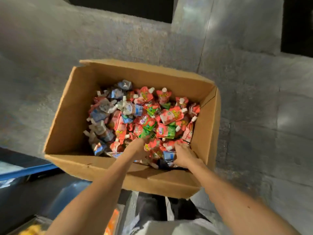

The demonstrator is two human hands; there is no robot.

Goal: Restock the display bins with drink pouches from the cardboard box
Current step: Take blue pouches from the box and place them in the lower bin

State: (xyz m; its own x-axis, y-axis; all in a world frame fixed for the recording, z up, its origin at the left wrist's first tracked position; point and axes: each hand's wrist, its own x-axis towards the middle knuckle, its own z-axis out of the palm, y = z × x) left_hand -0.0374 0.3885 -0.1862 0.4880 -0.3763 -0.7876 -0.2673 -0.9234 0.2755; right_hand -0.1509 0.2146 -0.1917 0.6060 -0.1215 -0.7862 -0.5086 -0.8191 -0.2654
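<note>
An open cardboard box stands on the grey floor, heaped with drink pouches: red and green ones on the right, blue and white ones on the left. Both my arms reach into its near side. My left hand digs down among the red pouches, its fingers buried and hidden. My right hand curls round a blue pouch by the box's near right corner.
Grey concrete floor surrounds the box. A blue-edged dark bin or shelf lies at the lower left, with orange and yellow packets near the bottom edge. Dark openings show at the top.
</note>
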